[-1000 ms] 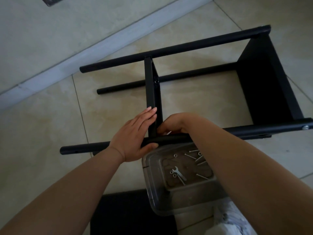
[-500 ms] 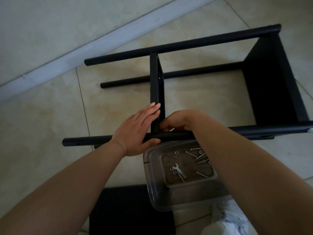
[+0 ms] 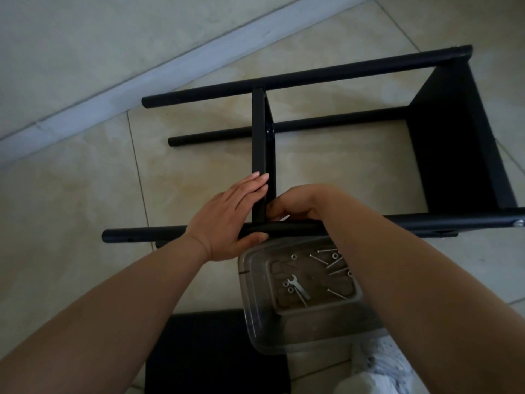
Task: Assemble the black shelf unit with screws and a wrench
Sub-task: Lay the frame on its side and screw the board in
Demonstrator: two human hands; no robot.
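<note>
Shelf (image 3: 454, 143) lies on its side on the floor (image 3: 71, 194). Your left hand (image 3: 227, 214) rests flat, fingers straight, against the middle panel (image 3: 260, 137); your right hand (image 3: 298, 203) curls at the joint, pinching something small. Wrench (image 3: 298, 287) and screws (image 3: 336, 294) sit in the tub (image 3: 255, 322).

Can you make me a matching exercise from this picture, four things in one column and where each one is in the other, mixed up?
Things
1. wrench
2. left hand
3. right hand
4. clear plastic tub

Places
A. on the floor, under the near black tube
B. lying in the tub among the screws
C. fingers flat against the upright middle panel, thumb under the near tube
D. curled at the joint, on the panel's right side

Pairs: 1-B, 2-C, 3-D, 4-A
</note>
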